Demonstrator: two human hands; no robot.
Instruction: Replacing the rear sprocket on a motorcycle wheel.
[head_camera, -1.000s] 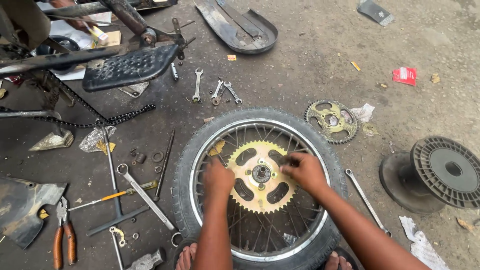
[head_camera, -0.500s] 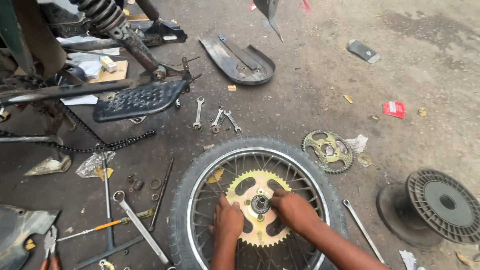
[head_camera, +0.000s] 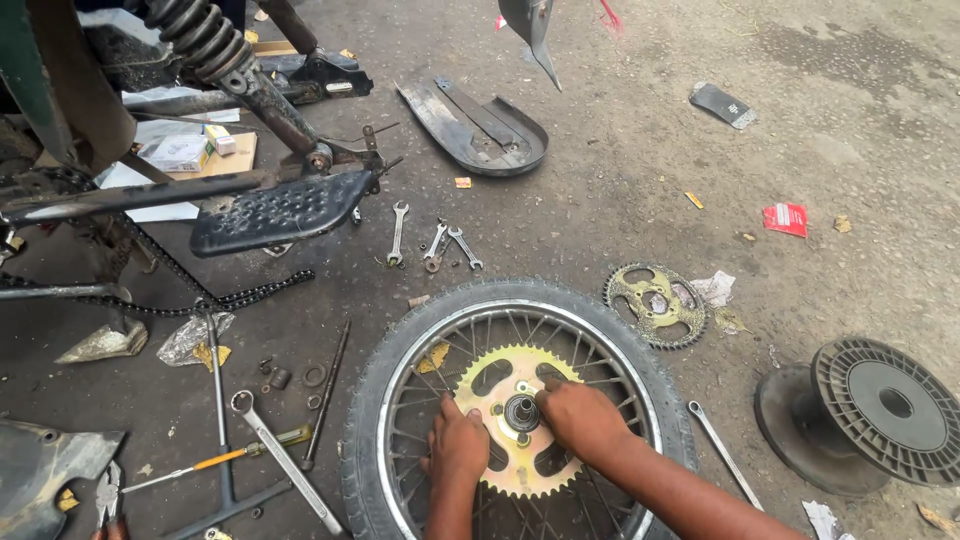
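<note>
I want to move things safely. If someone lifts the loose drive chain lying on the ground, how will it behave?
The chain would probably hang floppy, since it already lies in a bent line. It looks like dark metal links, so likely heavy for its size, perhaps greasy and slippery.

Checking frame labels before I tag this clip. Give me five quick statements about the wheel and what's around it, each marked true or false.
1. Both hands, left hand and right hand, rest on the yellow sprocket of the wheel. True.
2. The wheel stands upright. False: it lies flat on the ground.
3. A second sprocket lies right of the wheel. True.
4. The chain is wrapped round the yellow sprocket. False: it lies on the ground to the left.
5. Three wrenches lie beyond the wheel. True.
</note>
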